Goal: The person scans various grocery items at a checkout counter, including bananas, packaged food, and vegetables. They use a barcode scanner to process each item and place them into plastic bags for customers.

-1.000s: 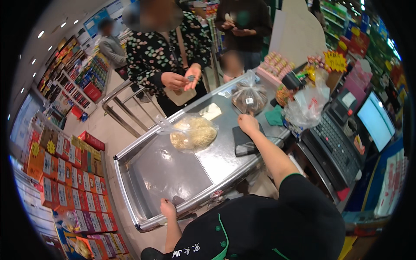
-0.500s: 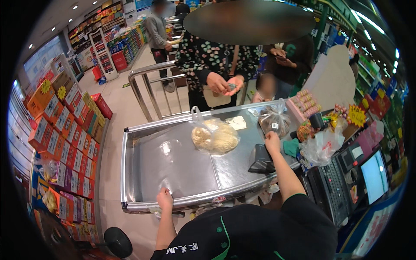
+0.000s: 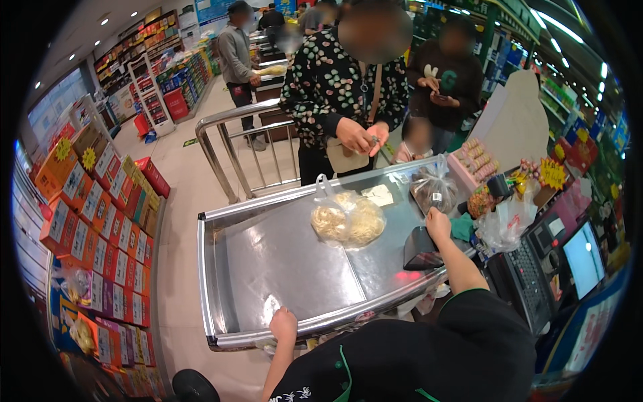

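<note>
My right hand is closed at the near edge of a clear plastic bag of dark brown food with a white label; its fingertips are partly hidden. Just below that hand sits a black wedge-shaped device, a scanner by its look, with red light on the metal beside it. At the counter's near left edge, my left hand rests with fingers curled; what they hold, if anything, is hidden. A clear bag of pale yellow noodles lies between and beyond my hands on the grey metal counter.
Across the counter a customer's hands hold something small. A white paper lies beyond the noodles. On the right are a pink snack box, a laptop and plastic bags. Stacked cartons stand left; a steel railing is opposite.
The view has shifted, so the counter sits lower and further right. Red light now shows by the black device. Both my hands keep nearly the same places; the customer's hands have shifted slightly.
</note>
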Motion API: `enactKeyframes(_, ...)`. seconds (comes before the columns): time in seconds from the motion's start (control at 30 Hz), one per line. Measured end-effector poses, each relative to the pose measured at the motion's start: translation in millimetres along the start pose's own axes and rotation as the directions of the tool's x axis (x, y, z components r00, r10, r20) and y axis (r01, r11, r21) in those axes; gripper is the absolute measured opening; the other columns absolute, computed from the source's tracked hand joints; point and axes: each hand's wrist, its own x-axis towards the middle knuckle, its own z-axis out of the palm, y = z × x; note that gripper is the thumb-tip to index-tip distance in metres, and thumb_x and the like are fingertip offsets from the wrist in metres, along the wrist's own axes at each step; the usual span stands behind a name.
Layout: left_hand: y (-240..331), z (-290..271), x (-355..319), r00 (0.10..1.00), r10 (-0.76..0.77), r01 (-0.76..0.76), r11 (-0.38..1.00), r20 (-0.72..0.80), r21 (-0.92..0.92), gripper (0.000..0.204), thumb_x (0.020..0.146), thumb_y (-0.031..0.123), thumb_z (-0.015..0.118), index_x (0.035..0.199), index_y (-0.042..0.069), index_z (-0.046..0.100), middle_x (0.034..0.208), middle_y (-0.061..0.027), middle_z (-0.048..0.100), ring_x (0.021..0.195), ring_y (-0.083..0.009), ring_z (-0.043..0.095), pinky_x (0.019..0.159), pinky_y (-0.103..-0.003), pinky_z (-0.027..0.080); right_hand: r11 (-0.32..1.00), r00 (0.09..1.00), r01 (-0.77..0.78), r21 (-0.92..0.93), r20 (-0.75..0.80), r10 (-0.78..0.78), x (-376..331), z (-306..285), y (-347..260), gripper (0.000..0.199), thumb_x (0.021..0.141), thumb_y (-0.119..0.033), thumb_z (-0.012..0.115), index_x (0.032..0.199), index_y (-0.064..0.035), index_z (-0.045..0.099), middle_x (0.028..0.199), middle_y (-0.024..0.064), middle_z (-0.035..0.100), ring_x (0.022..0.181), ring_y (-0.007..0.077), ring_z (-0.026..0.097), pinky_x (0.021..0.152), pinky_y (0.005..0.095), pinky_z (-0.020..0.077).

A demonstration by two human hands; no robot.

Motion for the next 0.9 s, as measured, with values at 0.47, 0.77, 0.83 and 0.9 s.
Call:
enactKeyframes(0.47, 5.0, -13.7, 3.3, 0.925, 0.251, -0.226, 0.967, 0.286, -0.116, 0.018, 0.082, 0.021, 0.053, 0.082, 0.008, 0.065, 0.082, -0.0186, 0.065, 0.078, -0.0386, 0.062, 0.07, -0.048, 0.05, 0.993, 0.999, 0.033, -0.116, -0.036, -0.037, -1.5, -2.1, -3.9, 0.011, 0.078, -0.015, 0.06, 0.073, -0.0057, 0.06, 0.067, 0.0203, 0.062, 0.066, 0.0386, 0.062, 0.06, 0.0492, 0.0486)
enactKeyframes(0.77, -4.2, -12.8, 0.6, 0.534, 0.751, -0.777, 0.617, 0.389, -0.124, 0.038, 0.087, 0.046, 0.054, 0.094, 0.008, 0.059, 0.092, -0.0101, 0.06, 0.092, -0.0292, 0.058, 0.077, -0.043, 0.049, 0.987, 0.998, 0.062, -0.146, 0.04, -0.056, -1.2, 4.4, -1.9, 0.011, 0.079, -0.018, 0.06, 0.076, -0.0073, 0.06, 0.07, 0.0174, 0.064, 0.068, 0.0368, 0.063, 0.061, 0.0486, 0.0493)
enactKeyframes(0.83, -3.2, -14.8, 2.1, 0.529, 0.745, -0.774, 0.62, 0.407, -0.129, 0.042, 0.087, 0.049, 0.054, 0.096, 0.008, 0.059, 0.091, -0.0109, 0.06, 0.092, -0.0291, 0.058, 0.077, -0.042, 0.049, 0.985, 0.998, 0.063, -0.158, 0.028, -0.059, -0.3, 3.1, -2.4, 0.011, 0.08, -0.018, 0.059, 0.076, -0.0075, 0.06, 0.069, 0.0176, 0.063, 0.068, 0.037, 0.063, 0.061, 0.0488, 0.0493)
enactKeyframes(0.9, 0.6, -22.2, -0.2, 0.538, 0.74, -0.764, 0.631, 0.404, -0.137, 0.047, 0.085, 0.052, 0.056, 0.101, 0.008, 0.059, 0.095, -0.0118, 0.058, 0.094, -0.0297, 0.058, 0.078, -0.042, 0.05, 0.984, 0.999, 0.053, -0.168, 0.011, -0.052, -1.9, 4.4, -1.5, 0.011, 0.08, -0.018, 0.058, 0.076, -0.0076, 0.06, 0.069, 0.0179, 0.063, 0.068, 0.0373, 0.063, 0.061, 0.0491, 0.0493)
